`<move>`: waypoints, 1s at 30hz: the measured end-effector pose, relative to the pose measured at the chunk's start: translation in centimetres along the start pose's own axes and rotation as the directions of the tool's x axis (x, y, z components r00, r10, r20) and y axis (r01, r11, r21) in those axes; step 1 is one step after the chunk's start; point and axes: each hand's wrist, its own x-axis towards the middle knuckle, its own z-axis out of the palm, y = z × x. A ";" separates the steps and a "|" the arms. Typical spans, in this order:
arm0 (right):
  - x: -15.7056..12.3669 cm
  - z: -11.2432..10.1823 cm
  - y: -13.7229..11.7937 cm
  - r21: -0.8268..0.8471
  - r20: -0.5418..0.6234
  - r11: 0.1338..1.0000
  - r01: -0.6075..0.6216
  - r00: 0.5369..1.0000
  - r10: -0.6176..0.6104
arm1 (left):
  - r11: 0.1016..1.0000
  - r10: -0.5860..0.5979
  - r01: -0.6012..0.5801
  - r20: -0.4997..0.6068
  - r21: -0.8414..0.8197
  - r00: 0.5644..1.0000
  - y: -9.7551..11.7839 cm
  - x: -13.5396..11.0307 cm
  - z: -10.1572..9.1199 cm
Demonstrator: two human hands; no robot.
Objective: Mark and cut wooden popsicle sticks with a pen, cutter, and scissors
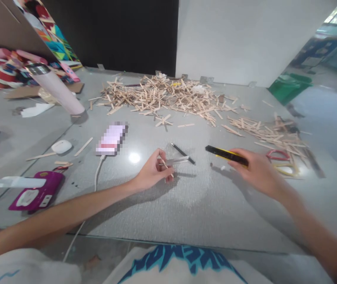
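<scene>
Above the grey tabletop, my left hand [155, 167] pinches a short thin wooden stick [166, 165]. A flat, shiny, pale strip [178, 161] juts rightward from the same fingers; whether it is metal or clear plastic I cannot tell. My right hand [255, 171] is closed around a black and yellow utility knife [226, 154], its front end pointing left toward the other hand. No blade can be made out at that end. Just beyond my left fingers, a dark pen [183, 153] lies slanted on the table.
A heap of wooden sticks [156, 94] spreads along the back, with more sticks [257, 128] at right near red scissors [277, 155]. On the left are a phone [112, 138] on a white cable [96, 173], a pink bottle [57, 88], a white earbud case [62, 146] and a purple power bank [38, 191].
</scene>
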 end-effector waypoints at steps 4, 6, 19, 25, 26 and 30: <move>0.7 0.3 -0.5 0.040 0.078 0.999 0.023 0.997 -0.026 | 1.000 -0.011 0.011 -0.037 0.006 0.999 0.0 0.0 0.0; 0.8 0.5 -0.4 0.058 0.066 0.998 0.020 0.998 -0.024 | 1.000 -0.016 0.017 -0.043 0.013 0.999 0.0 0.0 0.0; 3.9 0.9 0.0 -0.013 -0.644 0.974 0.226 0.744 -0.181 | 0.998 -0.012 0.015 -0.050 0.057 0.999 -0.4 -0.4 -0.3; 5.7 7.0 5.4 -0.054 -0.171 0.997 0.053 0.983 -0.061 | 0.997 -0.014 0.020 -0.073 0.079 0.997 0.0 -0.3 -0.2; 5.7 7.1 5.9 -0.053 -0.136 0.997 0.047 0.989 -0.054 | 0.997 -0.017 0.023 -0.076 0.078 0.997 0.0 -0.2 -0.2; 5.5 5.8 5.6 -0.034 -0.133 0.999 0.038 0.990 -0.043 | 0.998 -0.023 0.027 -0.063 0.063 0.998 0.2 -0.2 -0.1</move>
